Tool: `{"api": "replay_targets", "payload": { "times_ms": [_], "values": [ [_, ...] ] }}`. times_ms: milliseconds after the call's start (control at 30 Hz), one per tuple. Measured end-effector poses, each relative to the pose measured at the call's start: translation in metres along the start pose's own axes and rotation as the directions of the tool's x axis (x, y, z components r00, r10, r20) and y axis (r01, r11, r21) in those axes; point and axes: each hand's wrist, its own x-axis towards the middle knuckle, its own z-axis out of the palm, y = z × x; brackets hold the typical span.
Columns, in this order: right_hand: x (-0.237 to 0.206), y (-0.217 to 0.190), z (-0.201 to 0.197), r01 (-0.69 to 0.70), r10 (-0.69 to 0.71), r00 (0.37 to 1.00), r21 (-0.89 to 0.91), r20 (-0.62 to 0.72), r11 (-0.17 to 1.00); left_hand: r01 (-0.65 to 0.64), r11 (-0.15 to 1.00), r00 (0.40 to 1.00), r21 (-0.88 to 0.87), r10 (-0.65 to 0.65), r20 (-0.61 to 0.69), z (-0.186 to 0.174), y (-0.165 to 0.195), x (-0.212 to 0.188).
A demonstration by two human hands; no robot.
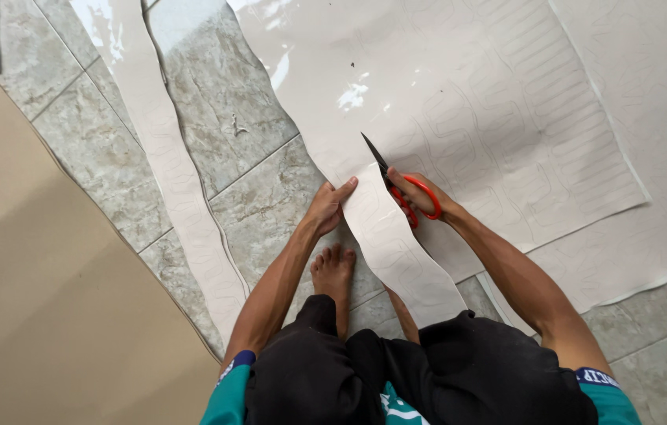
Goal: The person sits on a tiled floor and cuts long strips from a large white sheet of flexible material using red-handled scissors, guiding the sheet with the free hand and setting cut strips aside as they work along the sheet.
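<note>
Red-handled scissors [404,189] are gripped by the right hand [420,195], blades pointing to 11 o'clock; the cream strip [385,236] is pinched by the left hand [329,206]; cutting is midway; steady feed seems needed along the traced sheet [491,118].

Grey tiled floor [223,118], tan board [35,275], loose cut strip [168,165] between them.

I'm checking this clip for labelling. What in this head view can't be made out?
- Right hand: its fingers fill the red scissors' handles, so the grip is partly hidden.
- Scissor blades: whether they are open is too small to tell.
- Glossy sheet: cut off by the top edge; glare washes out parts of the traced outlines.
- Cut strip: its near end disappears behind the dark shorts.
- Left hand: the palm faces down, so its contact with the strip is hidden.
</note>
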Motion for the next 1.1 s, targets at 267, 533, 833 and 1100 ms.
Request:
{"api": "replay_targets", "payload": {
  "times_ms": [267, 533, 833, 1100],
  "values": [
    [-0.005, 0.02, 0.008, -0.054, 0.054, 0.998, 0.023, -0.03, 0.998, -0.1, 0.992, 0.995, -0.083, 0.1, -0.008, -0.007, 0.007, -0.001],
    [-0.012, 0.021, 0.015, -0.081, 0.064, 0.994, 0.203, 0.09, 0.976, -0.103, 0.991, 0.995, -0.084, 0.101, -0.023, -0.011, 0.012, 0.006],
    [0.003, 0.002, 0.028, 0.053, -0.05, 0.998, 0.08, -0.032, 0.995, 0.048, 0.998, 0.998, -0.043, -0.046, 0.031, -0.009, -0.011, -0.008],
    [-0.003, 0.027, 0.034, 0.097, -0.096, 0.984, 0.002, -0.148, 0.995, -0.02, 0.999, 1.0, 0.045, 0.02, -0.002, -0.009, -0.006, -0.005]
  ]
}}
